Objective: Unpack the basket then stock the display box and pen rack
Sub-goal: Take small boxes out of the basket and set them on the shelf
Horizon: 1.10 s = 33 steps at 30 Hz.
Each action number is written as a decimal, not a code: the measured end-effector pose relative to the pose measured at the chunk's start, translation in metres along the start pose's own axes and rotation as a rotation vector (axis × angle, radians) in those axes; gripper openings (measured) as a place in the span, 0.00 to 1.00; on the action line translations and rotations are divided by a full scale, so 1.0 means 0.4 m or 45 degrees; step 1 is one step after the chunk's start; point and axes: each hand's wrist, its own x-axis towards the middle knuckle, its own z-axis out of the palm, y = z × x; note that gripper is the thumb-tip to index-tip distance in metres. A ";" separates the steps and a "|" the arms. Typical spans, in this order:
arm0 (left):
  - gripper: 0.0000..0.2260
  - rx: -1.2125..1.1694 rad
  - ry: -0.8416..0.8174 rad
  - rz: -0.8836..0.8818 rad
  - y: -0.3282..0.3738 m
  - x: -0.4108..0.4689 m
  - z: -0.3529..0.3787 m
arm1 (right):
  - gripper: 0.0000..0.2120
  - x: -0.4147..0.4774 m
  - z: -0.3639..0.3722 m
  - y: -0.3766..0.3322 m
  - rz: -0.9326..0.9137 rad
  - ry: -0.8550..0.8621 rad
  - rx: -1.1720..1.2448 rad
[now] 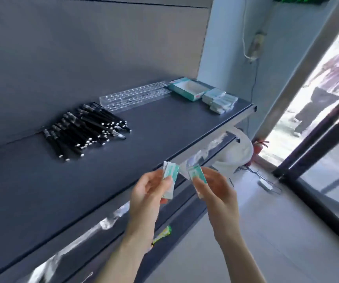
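Pinching a teal-and-white packet (173,170), the left hand (146,190) faces the right hand (217,193), which pinches a second packet (196,170); both labels are too blurred to read. Beyond, on the shelf (154,127), lie black pens (82,131), the clear pen rack (131,97), the open display box (181,93) and stacked packets (219,101).

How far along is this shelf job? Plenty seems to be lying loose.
Unpacking looks mostly done: black pens lie heaped on the shelf, and packets are stacked beside the open box. In hand: the left hand and right hand each hold one more. Left to do: the box looks empty and the pen rack holds no pens.
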 end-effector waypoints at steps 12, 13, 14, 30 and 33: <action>0.10 0.074 -0.326 -0.075 -0.146 0.226 0.511 | 0.08 0.355 -0.386 0.064 0.048 0.336 0.032; 0.11 0.057 -0.321 -0.076 -0.153 0.263 0.540 | 0.07 0.404 -0.399 0.071 0.043 0.324 0.031; 0.10 0.049 -0.303 -0.072 -0.159 0.302 0.570 | 0.07 0.456 -0.410 0.078 0.039 0.305 0.026; 0.09 -0.093 0.583 0.443 -0.122 0.681 0.831 | 0.09 1.113 -0.428 0.082 0.022 -0.431 -0.060; 0.07 -0.028 0.801 0.573 -0.122 0.710 0.854 | 0.10 1.184 -0.439 0.089 0.021 -0.560 -0.102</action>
